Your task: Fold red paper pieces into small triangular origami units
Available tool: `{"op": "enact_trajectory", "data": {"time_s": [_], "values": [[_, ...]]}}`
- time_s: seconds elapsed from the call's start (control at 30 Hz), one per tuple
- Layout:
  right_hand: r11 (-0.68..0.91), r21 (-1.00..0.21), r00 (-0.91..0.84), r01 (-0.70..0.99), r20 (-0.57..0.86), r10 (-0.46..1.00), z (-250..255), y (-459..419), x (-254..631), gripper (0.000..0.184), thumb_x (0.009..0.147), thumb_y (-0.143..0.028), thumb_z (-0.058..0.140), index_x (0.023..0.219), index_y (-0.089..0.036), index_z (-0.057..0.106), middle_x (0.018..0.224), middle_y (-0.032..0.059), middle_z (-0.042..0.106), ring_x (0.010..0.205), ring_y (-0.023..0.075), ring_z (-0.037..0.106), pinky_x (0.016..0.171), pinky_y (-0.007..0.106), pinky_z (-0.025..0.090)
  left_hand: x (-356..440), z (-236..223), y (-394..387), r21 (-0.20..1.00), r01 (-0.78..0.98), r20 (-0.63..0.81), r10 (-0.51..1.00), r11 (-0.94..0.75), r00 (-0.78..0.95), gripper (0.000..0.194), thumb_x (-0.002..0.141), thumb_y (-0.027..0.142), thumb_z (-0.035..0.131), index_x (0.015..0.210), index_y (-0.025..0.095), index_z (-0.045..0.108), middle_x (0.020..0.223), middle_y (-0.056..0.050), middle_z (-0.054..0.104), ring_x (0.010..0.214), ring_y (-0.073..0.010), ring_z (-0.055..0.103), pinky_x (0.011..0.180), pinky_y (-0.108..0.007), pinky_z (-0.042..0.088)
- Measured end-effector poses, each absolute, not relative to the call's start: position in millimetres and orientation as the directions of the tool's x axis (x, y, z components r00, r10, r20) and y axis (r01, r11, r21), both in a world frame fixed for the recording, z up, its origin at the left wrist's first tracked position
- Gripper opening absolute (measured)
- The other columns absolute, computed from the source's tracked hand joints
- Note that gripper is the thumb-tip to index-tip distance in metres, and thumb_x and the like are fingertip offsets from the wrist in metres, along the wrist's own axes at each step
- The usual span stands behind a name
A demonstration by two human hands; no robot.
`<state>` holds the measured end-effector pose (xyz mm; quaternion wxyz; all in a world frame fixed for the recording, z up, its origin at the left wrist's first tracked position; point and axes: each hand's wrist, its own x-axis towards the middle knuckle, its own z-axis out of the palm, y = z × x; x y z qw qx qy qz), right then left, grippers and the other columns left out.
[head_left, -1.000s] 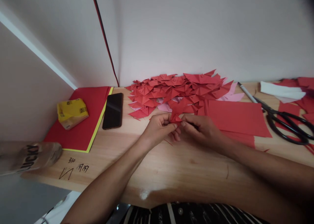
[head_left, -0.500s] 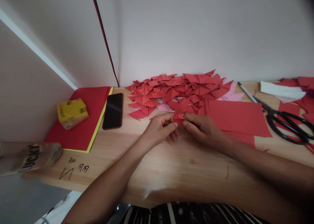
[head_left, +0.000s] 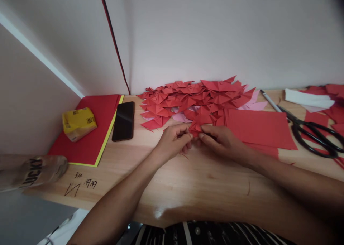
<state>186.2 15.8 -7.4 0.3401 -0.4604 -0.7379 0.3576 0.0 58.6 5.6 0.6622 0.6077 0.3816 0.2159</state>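
A small folded piece of red paper [head_left: 195,129] is pinched between my two hands, just above the wooden table [head_left: 172,187]. My left hand [head_left: 177,137] grips its left side with thumb and fingers closed. On its right side, my right hand [head_left: 216,137] pinches the paper between thumb and forefinger. Fingers hide part of the folds. Right behind the hands lies a heap of folded red paper pieces [head_left: 188,98], with some pink ones among them. Flat red paper sheets [head_left: 260,128] are stacked beyond my right wrist.
At the right are black-handled scissors [head_left: 314,137], a pen [head_left: 271,101], a folded white strip [head_left: 309,99] and more red paper [head_left: 335,110]. To the left lie a phone [head_left: 123,121], red sheets [head_left: 83,152], a yellow packet [head_left: 80,124] and a clear bottle [head_left: 33,172].
Both hands stay in nearly the same place. The folded paper has tilted between the fingers, and the fingertips have shifted slightly on it.
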Motion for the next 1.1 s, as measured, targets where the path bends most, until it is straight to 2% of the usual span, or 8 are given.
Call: {"op": "enact_trajectory", "data": {"time_s": [0.17,0.33,0.53,0.67,0.9,1.1], "values": [[0.300,-0.858,-0.345,0.417,0.155,0.926,-8.0,16.4,186.8,0.020,0.094,-0.020,0.043,0.077,-0.018,0.054,0.069,-0.0006,0.056,0.062,0.0114,0.051,0.057,0.023,0.040,-1.3,3.2,59.4,0.974,0.189,-0.218,0.749,0.126,0.625,0.015,0.082,0.025,0.054,0.071,0.015,0.052,0.057,0.003,0.057,0.041,-0.0063,0.052,0.038,-0.016,0.043],[0.307,-0.833,-0.309,0.460,0.174,0.935,-10.0,15.0,185.2,0.026,0.091,-0.021,0.048,0.066,-0.020,0.042,0.064,-0.0037,0.043,0.057,0.0099,0.041,0.054,0.023,0.034,0.1,1.1,55.6,0.976,0.215,-0.166,0.758,0.035,0.631,0.013,0.084,0.025,0.053,0.088,0.014,0.060,0.058,0.005,0.053,0.045,-0.0070,0.051,0.041,-0.016,0.044],[0.262,-0.850,-0.304,0.456,0.128,0.944,-8.8,15.8,184.9,0.022,0.090,-0.023,0.048,0.069,-0.019,0.050,0.067,-0.0016,0.052,0.061,0.0111,0.047,0.056,0.023,0.037,0.9,3.1,54.8,0.976,0.212,-0.184,0.732,0.056,0.656,0.013,0.085,0.021,0.048,0.077,0.014,0.055,0.057,0.003,0.054,0.046,-0.0065,0.051,0.043,-0.016,0.044],[0.264,-0.889,-0.336,0.374,0.135,0.932,-6.3,17.5,185.0,0.019,0.091,-0.021,0.043,0.077,-0.018,0.056,0.071,-0.0001,0.060,0.063,0.0123,0.053,0.059,0.024,0.041,0.7,1.9,56.7,0.979,0.191,-0.183,0.729,0.073,0.659,0.014,0.086,0.023,0.047,0.077,0.015,0.054,0.058,0.003,0.055,0.043,-0.0063,0.050,0.042,-0.016,0.043],[0.234,-0.866,-0.246,0.442,0.134,0.960,-11.8,15.5,186.8,0.025,0.093,-0.026,0.045,0.069,-0.020,0.045,0.063,-0.0033,0.042,0.058,0.0105,0.040,0.052,0.023,0.033,-1.2,1.6,57.9,0.974,0.227,-0.137,0.776,-0.009,0.615,0.023,0.087,0.029,0.052,0.068,0.016,0.051,0.056,0.005,0.051,0.042,-0.0058,0.047,0.041,-0.016,0.038],[0.231,-0.855,-0.262,0.464,0.116,0.958,-10.3,15.7,184.8,0.021,0.090,-0.026,0.049,0.070,-0.019,0.049,0.064,-0.0026,0.047,0.057,0.0106,0.043,0.051,0.023,0.033,-0.1,2.6,55.0,0.946,0.293,-0.074,0.791,-0.136,0.607,0.024,0.086,0.024,0.051,0.063,0.016,0.050,0.055,0.004,0.049,0.051,-0.0076,0.047,0.049,-0.018,0.036]]}}
